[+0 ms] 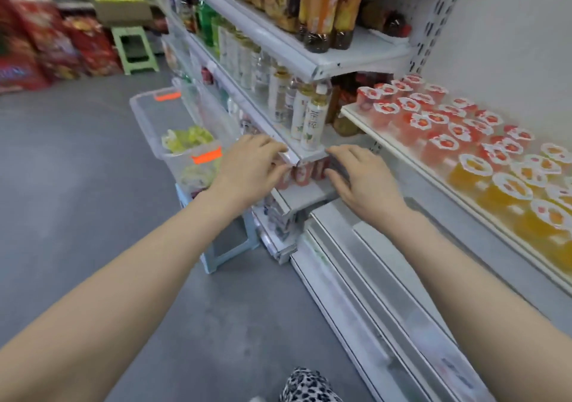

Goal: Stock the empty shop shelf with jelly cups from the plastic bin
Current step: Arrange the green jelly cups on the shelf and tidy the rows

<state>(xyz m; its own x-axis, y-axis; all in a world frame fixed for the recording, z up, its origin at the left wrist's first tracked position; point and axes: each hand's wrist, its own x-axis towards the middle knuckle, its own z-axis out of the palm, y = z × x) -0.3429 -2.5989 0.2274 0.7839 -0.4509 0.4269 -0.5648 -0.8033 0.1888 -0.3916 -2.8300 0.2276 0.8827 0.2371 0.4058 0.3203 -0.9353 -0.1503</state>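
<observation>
A clear plastic bin point(145, 116) with orange handles stands at the left on a pale blue stool point(229, 246); green-yellow jelly cups point(187, 138) lie in it. On the white shelf point(402, 154) at the right stand rows of red jelly cups point(433, 120) and, nearer me, orange jelly cups point(507, 188). My left hand point(250, 166) hovers beside the bin's near end, fingers slightly curled, holding nothing. My right hand point(362, 178) is spread open near the corner of the drinks shelf, also with nothing in it.
Shelves of bottled drinks point(312, 116) run away at the centre, with cans point(305, 171) under the corner. Lower white shelves point(371, 277) jut out at the bottom right. A green stool point(134, 48) and red packages point(46, 39) stand far left on the grey floor.
</observation>
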